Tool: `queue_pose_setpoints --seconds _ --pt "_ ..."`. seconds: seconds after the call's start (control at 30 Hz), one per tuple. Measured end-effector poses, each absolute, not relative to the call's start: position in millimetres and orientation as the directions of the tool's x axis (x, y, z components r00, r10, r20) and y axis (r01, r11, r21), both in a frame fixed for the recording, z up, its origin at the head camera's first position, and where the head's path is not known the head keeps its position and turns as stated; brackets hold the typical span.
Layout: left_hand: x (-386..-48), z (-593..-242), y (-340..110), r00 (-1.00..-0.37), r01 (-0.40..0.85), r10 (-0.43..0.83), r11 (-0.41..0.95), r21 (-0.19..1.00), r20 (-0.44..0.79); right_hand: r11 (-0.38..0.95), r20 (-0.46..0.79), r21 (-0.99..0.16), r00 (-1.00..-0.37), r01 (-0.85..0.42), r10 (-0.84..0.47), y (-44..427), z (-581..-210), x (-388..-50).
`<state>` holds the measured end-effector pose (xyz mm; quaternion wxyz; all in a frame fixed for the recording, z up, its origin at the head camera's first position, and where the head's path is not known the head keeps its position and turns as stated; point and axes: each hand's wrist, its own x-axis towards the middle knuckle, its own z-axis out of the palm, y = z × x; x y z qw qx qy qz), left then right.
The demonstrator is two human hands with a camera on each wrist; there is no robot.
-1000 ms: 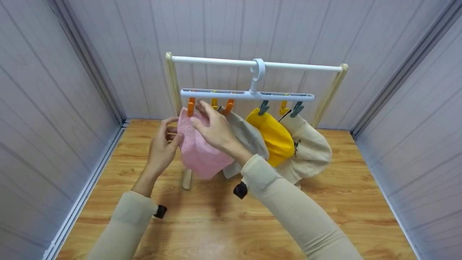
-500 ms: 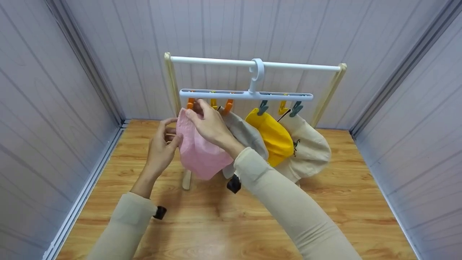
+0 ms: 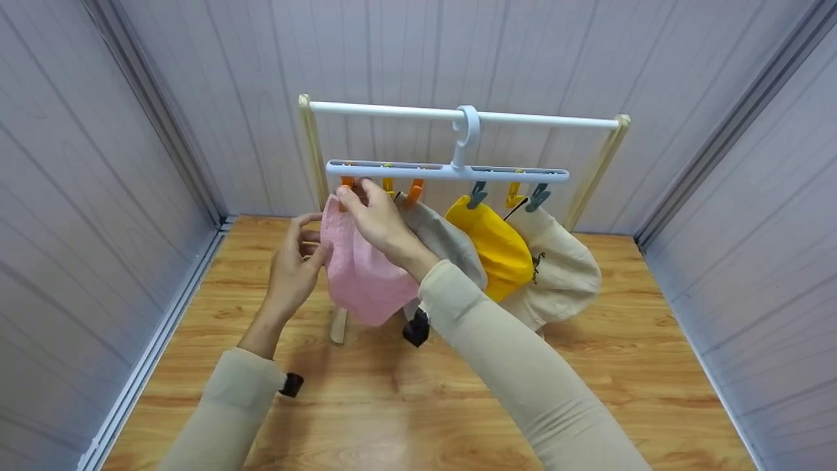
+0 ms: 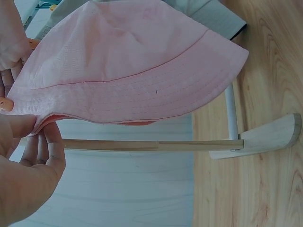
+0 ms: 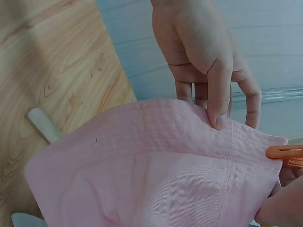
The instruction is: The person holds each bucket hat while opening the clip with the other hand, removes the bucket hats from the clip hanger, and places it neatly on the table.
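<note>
A pink bucket hat hangs by its brim from an orange clothespin at the left end of a light-blue hanger. With thumb and fingers, my left hand pinches the brim edge, seen closely in the left wrist view. My right hand is at the clothespin, its thumb across the front and fingers behind, seemingly pinching it; the hat and thumb hide part of this grip. The clip's end still bites the brim in the right wrist view.
A grey hat, a yellow hat and a cream hat hang to the right on clothespins. The hanger hooks over a white rod on wooden posts. Panelled walls surround the wood-grain floor.
My right hand has shifted slightly left and up, its thumb moving from the hat's front onto the clothespin. My left hand stays at the brim.
</note>
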<state>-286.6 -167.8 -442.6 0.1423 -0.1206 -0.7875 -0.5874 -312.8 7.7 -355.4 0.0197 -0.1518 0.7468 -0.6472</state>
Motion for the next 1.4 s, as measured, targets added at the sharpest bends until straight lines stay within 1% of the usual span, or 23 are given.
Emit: queue_pose_setpoints --seconds 0.17,0.4,0.67,0.77,1.0,1.4 --pt "-286 -441 -166 -0.928 0.367 0.033 0.268 0.891 0.372 0.058 0.177 -0.979 -0.953 -0.197 -0.244 8 -357 -315" --pt "-286 -441 -168 -0.928 0.365 0.026 0.273 0.89 0.372 0.034 0.201 -0.976 -0.946 -0.216 -0.254 7 -361 -316" --pt "-287 -441 -167 -0.919 0.384 0.022 0.276 0.881 0.393 -0.041 0.213 -0.977 -0.958 -0.209 -0.195 5 -363 -315" --pt "-288 -442 -167 -0.919 0.385 0.021 0.273 0.882 0.395 -0.048 0.216 -0.976 -0.959 -0.211 -0.182 5 -363 -315" --pt "-286 -441 -168 -0.92 0.382 0.019 0.273 0.883 0.392 -0.016 0.211 -0.977 -0.965 -0.211 -0.156 3 -361 -313" --pt "-282 -442 -169 -0.915 0.383 -0.013 0.277 0.881 0.402 -0.033 0.213 -0.977 -0.973 -0.21 -0.09 -3 -359 -309"
